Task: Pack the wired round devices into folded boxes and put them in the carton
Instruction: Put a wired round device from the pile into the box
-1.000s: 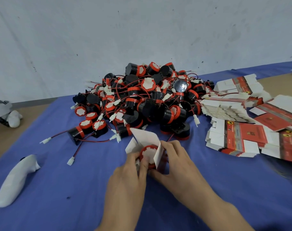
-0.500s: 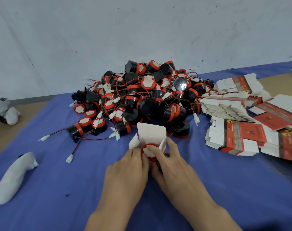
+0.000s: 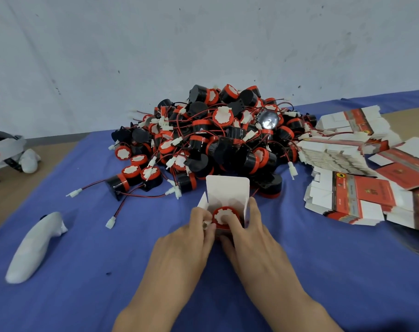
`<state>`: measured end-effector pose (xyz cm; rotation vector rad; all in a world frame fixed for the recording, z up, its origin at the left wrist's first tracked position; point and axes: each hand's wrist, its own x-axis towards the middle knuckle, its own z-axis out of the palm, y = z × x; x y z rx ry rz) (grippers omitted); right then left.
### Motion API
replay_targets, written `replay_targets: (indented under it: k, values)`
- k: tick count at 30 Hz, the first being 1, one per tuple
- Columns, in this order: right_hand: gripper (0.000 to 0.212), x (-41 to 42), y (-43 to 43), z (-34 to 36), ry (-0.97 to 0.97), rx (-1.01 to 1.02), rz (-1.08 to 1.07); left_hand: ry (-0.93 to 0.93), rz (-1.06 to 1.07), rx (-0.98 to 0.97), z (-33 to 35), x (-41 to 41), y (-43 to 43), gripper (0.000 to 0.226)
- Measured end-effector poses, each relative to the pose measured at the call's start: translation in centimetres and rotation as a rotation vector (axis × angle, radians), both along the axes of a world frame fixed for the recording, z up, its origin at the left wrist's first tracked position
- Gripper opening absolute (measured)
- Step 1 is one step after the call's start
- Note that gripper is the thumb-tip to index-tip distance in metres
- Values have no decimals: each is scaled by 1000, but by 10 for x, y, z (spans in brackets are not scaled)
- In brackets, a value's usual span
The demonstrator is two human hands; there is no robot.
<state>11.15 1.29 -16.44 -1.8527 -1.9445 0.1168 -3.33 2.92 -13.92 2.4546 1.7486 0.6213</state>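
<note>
A small folded box (image 3: 227, 190) stands open on the blue cloth in front of me, its white lid flap upright. A round device (image 3: 224, 215) with a red rim and white face sits in its mouth. My left hand (image 3: 187, 245) grips the box's left side and pinches a white connector at the device's edge. My right hand (image 3: 249, 238) holds the box's right side, with one finger pressing on the device's face. Behind lies a big pile of black-and-red wired devices (image 3: 218, 137).
Stacks of flat, unfolded red-and-white boxes (image 3: 352, 190) lie to the right. A white controller (image 3: 33, 248) rests on the blue cloth (image 3: 84, 295) at the left. A headset-like grey object (image 3: 5, 149) sits far left. A pale wall is close behind the pile.
The box has turned upright with its lid flap facing me, and the device has gone deeper into it. Both hands have closed in on the box's sides.
</note>
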Motion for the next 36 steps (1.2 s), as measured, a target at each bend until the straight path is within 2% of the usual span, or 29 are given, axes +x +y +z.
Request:
replay_targets:
  k: [6, 8, 11, 15, 19, 22, 27, 30, 36]
  values:
    - [30, 13, 0, -1, 141, 78, 108, 41, -142, 156, -3, 3, -6, 44]
    - [28, 18, 1, 1, 149, 82, 125, 45, -131, 162, -5, 4, -7, 47]
    - [27, 24, 1, 1, 118, 67, 128, 51, -46, 214, -6, 2, -4, 39]
    - [29, 26, 0, 1, 107, 52, 139, -8, -103, 355, 1, 9, -10, 17]
    - [28, 28, -1, 1, 105, 67, 142, -30, -104, 446, -1, 11, -6, 23]
    - [27, 29, -1, 0, 105, 76, 158, -8, -77, 482, 0, 4, -1, 13]
    - [28, 32, 2, -3, 105, 90, 163, 8, -96, 549, -8, -1, 6, 14]
    - [28, 32, 3, -4, 109, 93, 158, -4, -136, 594, -11, 1, 11, 29]
    - [28, 32, 3, -6, 116, 107, 172, 42, -191, 716, -15, 0, 20, 36]
